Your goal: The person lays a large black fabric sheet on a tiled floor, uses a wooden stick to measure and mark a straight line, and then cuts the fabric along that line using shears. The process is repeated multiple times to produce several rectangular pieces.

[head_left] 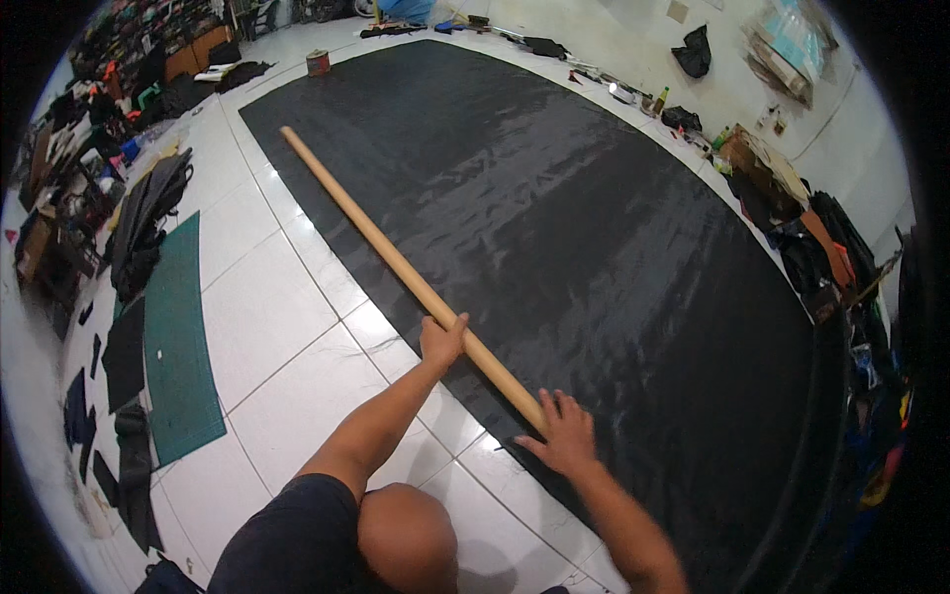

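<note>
— Bare knee (408, 535) closest to cam, 6:30. Past that?
— Brown tube (381, 245) lying on the black sheet (614, 238). Runs 10:30 to 5 o'clock, roughly parallel to the sheet's left edge, strip of sheet showing between. Green mat (184, 346) off at 9, on white floor tiles (277, 312).
— Step in hand?
— My read: lining the tube up along that edge.
— Hands?
— Left hand (442, 340), 7 o'clock: on the tube partway along, thumb over it, other fingers mostly hidden. Can't tell how tight. Right hand (566, 434), 5 o'clock: fingers spread, at the near end, tip of the tube hidden there.
— So tube vs hands?
— Near stretch spans between them; long stretch reaches out past the left toward 10:30, no hand on it.
— Next move calls for?
— Even push from both, I'd say. Uneven, and the far end could swing off-line or ruck the sheet.
</note>
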Tool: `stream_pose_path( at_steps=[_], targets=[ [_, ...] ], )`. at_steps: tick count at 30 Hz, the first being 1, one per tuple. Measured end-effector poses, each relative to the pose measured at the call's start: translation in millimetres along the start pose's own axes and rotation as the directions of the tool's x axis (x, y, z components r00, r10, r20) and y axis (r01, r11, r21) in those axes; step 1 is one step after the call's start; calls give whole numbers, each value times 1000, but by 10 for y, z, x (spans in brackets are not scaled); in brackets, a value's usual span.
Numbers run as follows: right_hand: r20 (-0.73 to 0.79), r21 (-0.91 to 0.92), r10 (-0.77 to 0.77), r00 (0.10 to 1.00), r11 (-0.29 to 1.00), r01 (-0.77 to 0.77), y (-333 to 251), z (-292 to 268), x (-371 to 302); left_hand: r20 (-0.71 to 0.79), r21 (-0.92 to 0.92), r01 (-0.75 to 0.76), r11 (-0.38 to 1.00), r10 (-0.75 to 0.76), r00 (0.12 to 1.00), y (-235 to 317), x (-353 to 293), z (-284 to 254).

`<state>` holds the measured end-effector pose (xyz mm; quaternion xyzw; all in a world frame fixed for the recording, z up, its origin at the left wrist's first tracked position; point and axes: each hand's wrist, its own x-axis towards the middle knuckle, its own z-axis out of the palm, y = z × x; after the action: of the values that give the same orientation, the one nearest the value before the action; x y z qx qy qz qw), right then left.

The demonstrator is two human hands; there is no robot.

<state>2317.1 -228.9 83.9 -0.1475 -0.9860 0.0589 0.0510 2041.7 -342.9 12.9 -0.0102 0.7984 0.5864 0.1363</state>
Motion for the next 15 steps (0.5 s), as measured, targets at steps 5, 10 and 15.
stream_pose_path(
  at_steps=[5, 10, 15],
  targets=[
    [21, 13, 326, 945, 945, -326, -141, 784, 145, 110, 377, -86, 922, 48, 993, 57, 71, 34],
    [41, -24, 239, 970, 971, -238, -203, 809, 581, 15, 824, -317, 470, 540, 842, -436, 780, -415],
    [33, 72, 249, 968, 965, -251, 236, 815, 1657, 64, 825, -334, 457, 511, 857, -571, 797, -152]
  ],
)
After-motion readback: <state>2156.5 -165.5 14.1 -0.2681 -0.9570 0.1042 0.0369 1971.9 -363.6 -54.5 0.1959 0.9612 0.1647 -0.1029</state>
